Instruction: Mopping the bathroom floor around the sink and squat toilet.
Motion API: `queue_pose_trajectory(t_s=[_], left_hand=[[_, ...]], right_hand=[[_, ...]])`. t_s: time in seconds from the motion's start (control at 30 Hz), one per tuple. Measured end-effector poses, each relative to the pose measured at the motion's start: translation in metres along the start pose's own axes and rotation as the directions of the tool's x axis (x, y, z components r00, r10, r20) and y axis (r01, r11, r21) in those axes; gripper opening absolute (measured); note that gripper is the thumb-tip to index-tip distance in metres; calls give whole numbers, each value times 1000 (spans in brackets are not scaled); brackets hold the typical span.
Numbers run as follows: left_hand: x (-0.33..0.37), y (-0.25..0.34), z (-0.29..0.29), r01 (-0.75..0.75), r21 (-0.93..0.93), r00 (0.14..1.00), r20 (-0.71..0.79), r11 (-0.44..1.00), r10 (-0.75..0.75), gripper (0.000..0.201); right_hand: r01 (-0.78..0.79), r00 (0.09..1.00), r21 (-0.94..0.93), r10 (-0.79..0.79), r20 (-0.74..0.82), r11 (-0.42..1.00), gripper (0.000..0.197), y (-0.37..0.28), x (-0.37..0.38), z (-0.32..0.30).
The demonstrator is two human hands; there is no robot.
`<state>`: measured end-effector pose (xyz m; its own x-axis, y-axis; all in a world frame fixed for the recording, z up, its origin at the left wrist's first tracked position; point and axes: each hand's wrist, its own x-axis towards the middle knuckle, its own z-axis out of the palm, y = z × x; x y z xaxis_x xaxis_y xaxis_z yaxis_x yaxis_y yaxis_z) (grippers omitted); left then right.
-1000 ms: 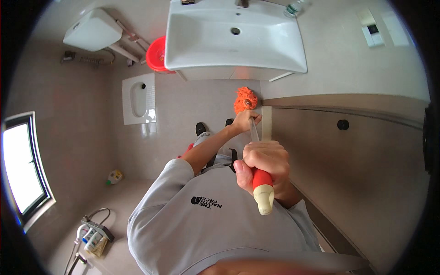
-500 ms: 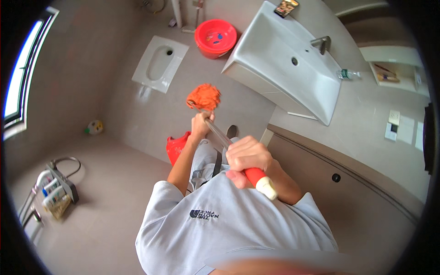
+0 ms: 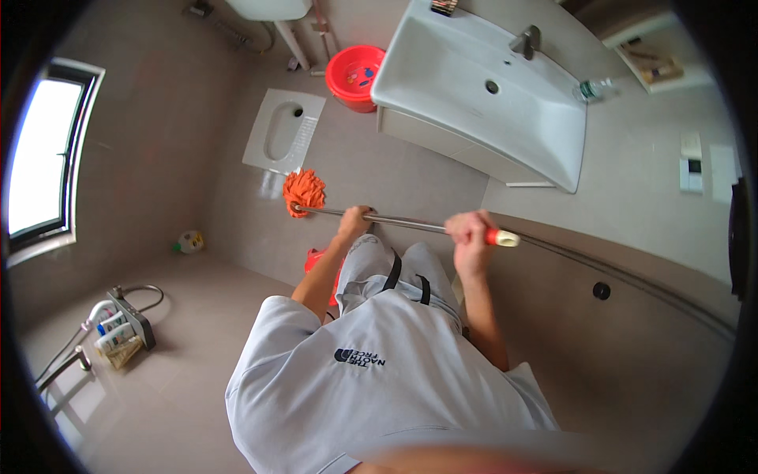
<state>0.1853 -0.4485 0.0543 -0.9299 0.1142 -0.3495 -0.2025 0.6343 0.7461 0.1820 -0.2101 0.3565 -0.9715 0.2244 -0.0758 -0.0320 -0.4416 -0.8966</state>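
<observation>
The left hand (image 3: 354,222) is closed around the metal pole (image 3: 412,224), the right hand (image 3: 470,235) around its upper part, beside the red grip (image 3: 492,236). The orange mop head (image 3: 305,191) is on the floor (image 3: 387,174), left of both hands.

Mop shaft (image 3: 407,223) is being gripped two-handed: left hand (image 3: 355,222) around the bare metal, right hand (image 3: 470,233) near the red, cream-tipped end (image 3: 505,238). Orange mop head (image 3: 304,190) is being held at the floor (image 3: 395,170), just beside the squat toilet (image 3: 262,136); contact between those two can't be told. Red tub (image 3: 338,75) is being flanked by toilet and white sink (image 3: 442,79). Clear bottle (image 3: 591,90) is being supported at the sink's right rim.
</observation>
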Motion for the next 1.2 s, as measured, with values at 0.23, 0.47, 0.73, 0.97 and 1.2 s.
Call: queue_pose_trajectory(t_s=[0.23,0.47,0.73,0.97,1.2], left_hand=[[-52,183,152,-359,25,927,120,933,354,20],[-109,319,261,-498,104,725,594,861,348,27],[-164,394,323,-739,-65,379,784,671,493,27],[-155,364,295,-749,-78,305,841,658,446,27],[-60,193,216,-559,20,559,747,829,359,27]], right_hand=[[280,896,45,-244,-370,959,34,-139,-82,-185],[479,724,-240,-535,-435,844,32,-236,-201,-252],[409,353,-833,-906,-232,373,20,-282,-271,-257],[269,194,-894,-929,-315,359,20,-253,-287,-263],[197,389,-858,-841,-376,475,24,-110,-188,-199]])
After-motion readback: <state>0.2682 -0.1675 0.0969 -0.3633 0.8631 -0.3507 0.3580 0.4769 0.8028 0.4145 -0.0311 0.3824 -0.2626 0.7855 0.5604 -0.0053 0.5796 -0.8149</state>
